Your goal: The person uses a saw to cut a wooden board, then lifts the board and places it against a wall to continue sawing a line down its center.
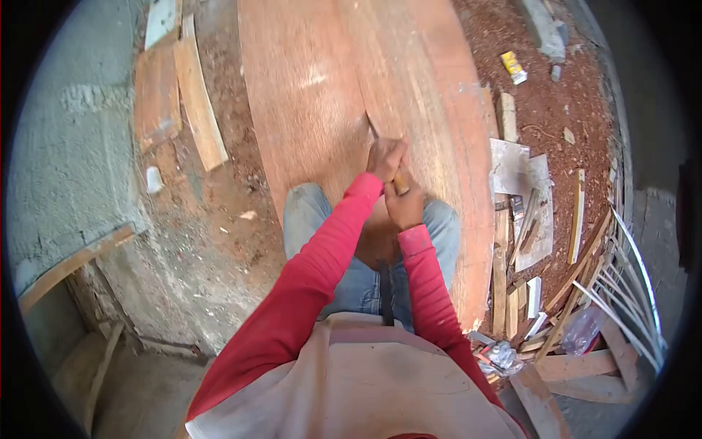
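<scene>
A person in a red long-sleeved top and blue jeans is sitting astride a broad reddish wooden plank (pixel 314 95), which is running away from the knees toward the top of the view. Both hands are meeting over the wood just beyond the knees. The left hand (pixel 384 157) is lying forward, fingers curled down around the front of a slim chisel (pixel 374 128), whose thin metal blade is slanting up and to the left with its tip touching the plank's surface. The right hand (pixel 404 203) is sitting just behind, fingers wrapped tight around the tool's pale wooden handle (pixel 400 181), of which only a short stretch is showing between the two hands. The hands are touching each other.

Loose boards (pixel 196 99) are lying on the dusty ground to the left of the plank, beside a rough grey block wall (pixel 66 146). On the right, a jumble of offcuts and thin strips (pixel 578 219) is spreading across reddish sawdust, with a flat pale sheet (pixel 523 194) just beside the plank's edge and a small yellow box (pixel 513 67) farther off near the top. A bundle of white curved rods (pixel 629 285) is leaning at the lower right, near a crumpled clear plastic bottle (pixel 583 329).
</scene>
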The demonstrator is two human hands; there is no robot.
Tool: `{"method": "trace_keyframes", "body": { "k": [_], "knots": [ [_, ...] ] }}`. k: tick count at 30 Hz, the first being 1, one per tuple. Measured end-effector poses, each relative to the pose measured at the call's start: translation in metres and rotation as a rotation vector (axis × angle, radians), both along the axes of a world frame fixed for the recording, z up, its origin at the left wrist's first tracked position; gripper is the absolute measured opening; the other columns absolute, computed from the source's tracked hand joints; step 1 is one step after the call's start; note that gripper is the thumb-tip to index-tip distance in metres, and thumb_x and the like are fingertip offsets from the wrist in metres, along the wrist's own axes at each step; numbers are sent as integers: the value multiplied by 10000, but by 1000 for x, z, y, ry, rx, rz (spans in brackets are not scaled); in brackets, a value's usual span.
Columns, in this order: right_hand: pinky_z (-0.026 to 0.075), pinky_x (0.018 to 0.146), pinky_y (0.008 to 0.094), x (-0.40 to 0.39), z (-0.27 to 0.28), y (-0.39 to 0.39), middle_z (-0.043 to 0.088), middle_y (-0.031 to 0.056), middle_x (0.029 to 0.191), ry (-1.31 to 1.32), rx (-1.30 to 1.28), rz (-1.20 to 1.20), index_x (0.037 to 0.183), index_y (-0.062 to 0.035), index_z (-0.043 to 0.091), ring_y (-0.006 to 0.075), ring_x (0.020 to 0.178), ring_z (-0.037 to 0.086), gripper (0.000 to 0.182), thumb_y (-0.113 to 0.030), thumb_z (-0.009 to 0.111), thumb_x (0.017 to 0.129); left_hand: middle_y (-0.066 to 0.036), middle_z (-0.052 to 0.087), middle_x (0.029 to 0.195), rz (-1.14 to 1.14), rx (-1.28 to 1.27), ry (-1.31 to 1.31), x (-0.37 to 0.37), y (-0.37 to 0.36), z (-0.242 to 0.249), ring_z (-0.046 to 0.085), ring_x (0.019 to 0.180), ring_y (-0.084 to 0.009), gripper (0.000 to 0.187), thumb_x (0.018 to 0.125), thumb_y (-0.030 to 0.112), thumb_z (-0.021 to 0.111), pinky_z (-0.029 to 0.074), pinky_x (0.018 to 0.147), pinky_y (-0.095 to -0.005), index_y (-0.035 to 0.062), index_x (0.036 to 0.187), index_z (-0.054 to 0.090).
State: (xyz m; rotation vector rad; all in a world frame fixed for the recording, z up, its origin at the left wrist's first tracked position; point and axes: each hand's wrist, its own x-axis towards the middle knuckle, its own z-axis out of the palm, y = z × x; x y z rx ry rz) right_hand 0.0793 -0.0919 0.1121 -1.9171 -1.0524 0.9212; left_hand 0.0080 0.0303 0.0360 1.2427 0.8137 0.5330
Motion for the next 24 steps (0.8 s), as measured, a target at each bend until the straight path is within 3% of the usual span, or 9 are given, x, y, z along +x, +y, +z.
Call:
{"method": "trace_keyframes", "body": {
  "k": [3,4,8,10,15,19,20,21,24],
  "knots": [
    [529,866,357,-1,59,-75,655,281,1151,-203,231,165,1313,54,544,333,1062,675,466,-110,650,890,-127,663,749,155,193,-105,-8,-93,68,643,701,-263,409,922,409,508,497,703,-370,77,777,698],
    [509,911,335,-1,96,-95,630,281,1213,-20,148,127,1311,58,552,288,1114,649,476,-131,667,889,-109,662,713,124,218,-115,-17,-124,94,642,670,-259,420,940,407,494,496,686,-359,82,771,701],
    [489,959,329,8,179,-210,620,249,1270,265,91,-5,1357,61,518,250,1174,611,536,-219,657,922,-165,666,1012,40,471,-154,-40,-202,186,638,944,-315,492,969,479,455,491,843,-389,37,984,669],
    [506,834,288,10,198,-257,685,218,1121,163,59,-19,1391,52,486,198,966,661,552,-231,625,938,-226,518,1345,114,726,-118,-56,-229,204,517,1215,-399,574,966,517,472,416,1015,-443,13,1224,569],
    [487,696,262,13,166,-315,692,151,1087,-53,329,-248,1393,53,486,130,811,617,526,-222,594,958,-231,526,1339,91,970,7,-113,-255,201,523,1203,-417,527,961,458,524,417,1020,-451,6,1230,560],
    [484,779,253,36,181,-334,687,154,1149,5,144,-597,1309,45,571,125,937,615,369,-109,561,974,-207,565,1276,109,711,221,-156,-276,166,558,1168,-373,369,949,260,595,434,1005,-415,9,1218,559],
    [484,803,256,54,154,-349,692,135,1157,9,330,-589,1282,38,587,119,923,613,348,-118,573,971,-199,579,1252,128,630,286,-165,-278,157,570,1156,-358,330,941,194,609,440,997,-403,13,1213,561],
    [474,763,224,70,147,-366,694,112,1169,-436,242,-461,1281,67,573,83,882,595,360,-133,574,982,-199,579,1252,114,634,292,-172,-281,147,570,1156,-358,330,941,194,609,440,997,-403,13,1213,561],
    [485,902,298,85,141,-398,692,167,1163,-15,205,-580,1293,131,538,175,1041,635,452,-200,593,990,-181,589,1245,116,463,413,-190,-300,125,565,1172,-318,319,939,174,619,472,944,-394,32,1220,567]
  ]
}}
